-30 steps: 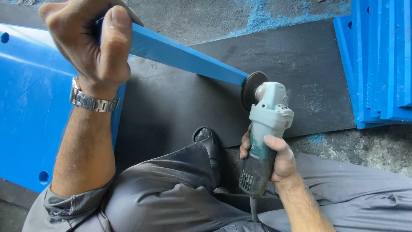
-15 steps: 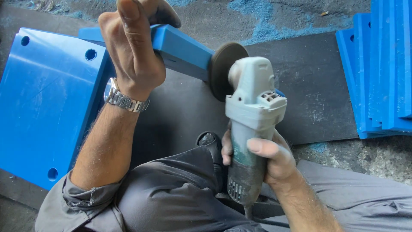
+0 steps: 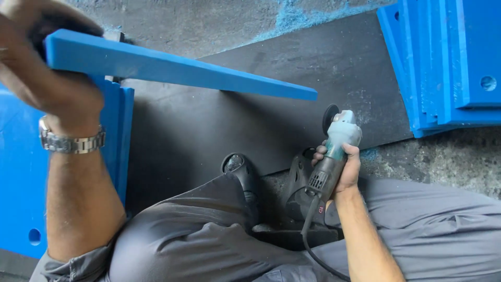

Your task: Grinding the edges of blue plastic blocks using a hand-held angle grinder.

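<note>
Left hand (image 3: 49, 86) closed round thick end of blue plastic plate (image 3: 177, 70), raised edge-up over black mat (image 3: 219, 130) | stiff, smooth, probably hefty; grip thick end | right hand (image 3: 344, 167) clasps grinder (image 3: 334, 151)

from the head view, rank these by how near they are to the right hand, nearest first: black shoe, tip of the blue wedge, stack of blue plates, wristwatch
From the right hand:
1. Tip of the blue wedge, just above it.
2. Black shoe, to its left; close to the tip, hard to call.
3. Stack of blue plates, upper right.
4. Wristwatch, far left, on the other wrist.
</note>
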